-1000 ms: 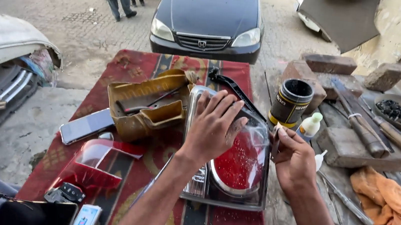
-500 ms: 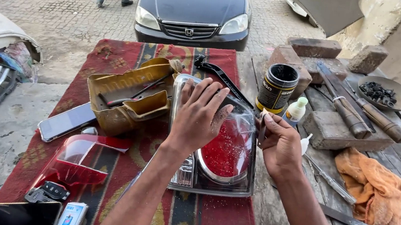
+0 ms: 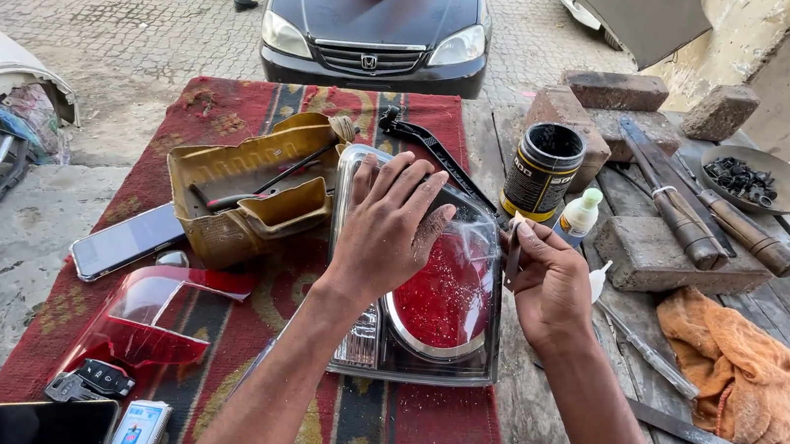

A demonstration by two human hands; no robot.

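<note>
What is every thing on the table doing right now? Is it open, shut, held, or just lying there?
Tail light housing: flat on the rug, pressed down by the left hand.
Right hand: pinching a thin tool at the housing's edge.
Black can: upright, lid off.
Small white bottle: upright, capped.
Red lens: off, lying apart.
Phone: screen dark, lying flat.
Orange rag: crumpled.

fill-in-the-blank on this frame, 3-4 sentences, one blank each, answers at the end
1. The left hand lies flat on the tail light housing, whose round inner reflector is ____ in colour.
2. The orange cloth lies to the ____ of the housing.
3. The phone lies face up on the patterned ____.
4. The right hand is at the housing's ____ edge.

Answers: red; right; rug; right
</note>
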